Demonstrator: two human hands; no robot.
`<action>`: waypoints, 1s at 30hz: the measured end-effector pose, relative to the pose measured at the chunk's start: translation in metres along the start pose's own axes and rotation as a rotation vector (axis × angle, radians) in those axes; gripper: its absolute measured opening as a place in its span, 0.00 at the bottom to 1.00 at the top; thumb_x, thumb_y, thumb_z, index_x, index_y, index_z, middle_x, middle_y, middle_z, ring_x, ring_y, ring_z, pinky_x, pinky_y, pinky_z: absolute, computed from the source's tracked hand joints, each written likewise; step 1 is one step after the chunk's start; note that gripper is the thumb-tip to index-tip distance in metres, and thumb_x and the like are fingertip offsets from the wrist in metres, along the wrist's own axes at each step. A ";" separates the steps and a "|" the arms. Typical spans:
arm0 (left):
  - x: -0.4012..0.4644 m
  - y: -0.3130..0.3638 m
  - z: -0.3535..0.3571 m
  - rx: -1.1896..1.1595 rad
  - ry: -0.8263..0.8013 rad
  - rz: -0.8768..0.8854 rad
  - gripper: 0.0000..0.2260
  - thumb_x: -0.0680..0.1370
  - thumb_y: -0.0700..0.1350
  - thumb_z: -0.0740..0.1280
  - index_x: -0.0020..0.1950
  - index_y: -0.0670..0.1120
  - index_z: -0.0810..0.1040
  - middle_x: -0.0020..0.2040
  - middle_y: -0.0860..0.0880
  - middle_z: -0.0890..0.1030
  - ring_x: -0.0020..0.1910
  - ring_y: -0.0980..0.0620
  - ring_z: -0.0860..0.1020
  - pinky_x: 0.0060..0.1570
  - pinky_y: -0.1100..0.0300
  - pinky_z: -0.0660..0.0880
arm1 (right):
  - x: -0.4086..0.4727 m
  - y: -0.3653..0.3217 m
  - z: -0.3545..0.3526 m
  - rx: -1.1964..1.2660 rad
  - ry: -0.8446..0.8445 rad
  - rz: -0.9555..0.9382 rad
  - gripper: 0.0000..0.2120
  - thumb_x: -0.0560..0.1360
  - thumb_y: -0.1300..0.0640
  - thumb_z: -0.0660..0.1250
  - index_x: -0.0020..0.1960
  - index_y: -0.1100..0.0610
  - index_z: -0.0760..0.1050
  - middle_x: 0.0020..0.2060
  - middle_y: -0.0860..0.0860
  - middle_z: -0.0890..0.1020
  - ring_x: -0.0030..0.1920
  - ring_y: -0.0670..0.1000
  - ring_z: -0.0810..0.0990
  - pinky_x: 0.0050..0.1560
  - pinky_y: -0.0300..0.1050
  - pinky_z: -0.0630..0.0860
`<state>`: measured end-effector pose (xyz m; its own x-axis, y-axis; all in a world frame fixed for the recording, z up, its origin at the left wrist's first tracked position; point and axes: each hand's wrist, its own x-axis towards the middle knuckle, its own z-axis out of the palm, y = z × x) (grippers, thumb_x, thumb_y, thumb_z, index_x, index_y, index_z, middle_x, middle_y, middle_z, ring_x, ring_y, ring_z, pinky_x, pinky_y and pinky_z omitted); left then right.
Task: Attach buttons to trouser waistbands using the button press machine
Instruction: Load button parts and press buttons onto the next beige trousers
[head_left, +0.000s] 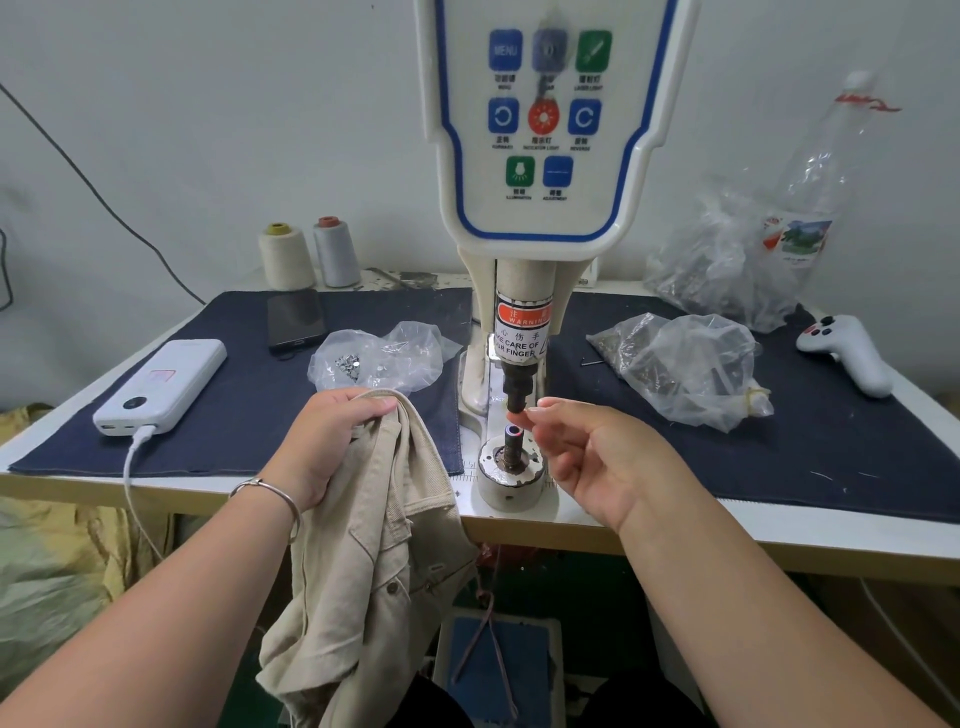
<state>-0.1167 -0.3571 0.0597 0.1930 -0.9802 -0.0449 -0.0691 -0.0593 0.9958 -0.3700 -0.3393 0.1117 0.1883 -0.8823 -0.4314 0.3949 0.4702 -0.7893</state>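
Right hand (587, 457): fingertips pinch something small, likely a button part, at the upper punch (519, 392), directly above the lower die (513, 431); the nearer hand to the press
Left hand (327, 436): grips the beige trousers (384, 545) by the waistband, just left of the die
Axis: punch and die line up vertically; the waistband must slide rightward between them

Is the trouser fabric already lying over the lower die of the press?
No, the left hand holds the beige trousers beside the bare lower die.
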 end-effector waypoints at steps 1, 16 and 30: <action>0.001 0.000 0.000 0.004 0.001 0.003 0.08 0.77 0.42 0.70 0.38 0.42 0.81 0.34 0.43 0.80 0.33 0.48 0.79 0.38 0.57 0.77 | -0.001 0.000 0.000 -0.004 0.003 -0.006 0.07 0.71 0.69 0.70 0.47 0.62 0.77 0.40 0.59 0.86 0.25 0.45 0.80 0.19 0.33 0.68; 0.002 -0.001 0.000 -0.019 -0.002 -0.008 0.14 0.77 0.41 0.69 0.49 0.28 0.77 0.41 0.38 0.80 0.40 0.43 0.77 0.44 0.53 0.75 | -0.003 -0.002 -0.001 0.000 0.012 -0.101 0.08 0.69 0.70 0.69 0.44 0.59 0.76 0.43 0.62 0.85 0.22 0.44 0.75 0.19 0.33 0.65; -0.011 -0.003 -0.024 0.563 0.104 0.225 0.15 0.72 0.51 0.67 0.29 0.43 0.72 0.26 0.55 0.69 0.28 0.59 0.66 0.31 0.62 0.66 | -0.046 0.080 0.047 -0.961 -0.048 -1.230 0.02 0.74 0.62 0.68 0.44 0.55 0.77 0.32 0.44 0.75 0.29 0.46 0.74 0.26 0.41 0.71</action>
<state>-0.0947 -0.3415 0.0592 0.2061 -0.9583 0.1979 -0.6198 0.0286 0.7842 -0.3050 -0.2623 0.0892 0.2281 -0.7121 0.6640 -0.3762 -0.6935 -0.6145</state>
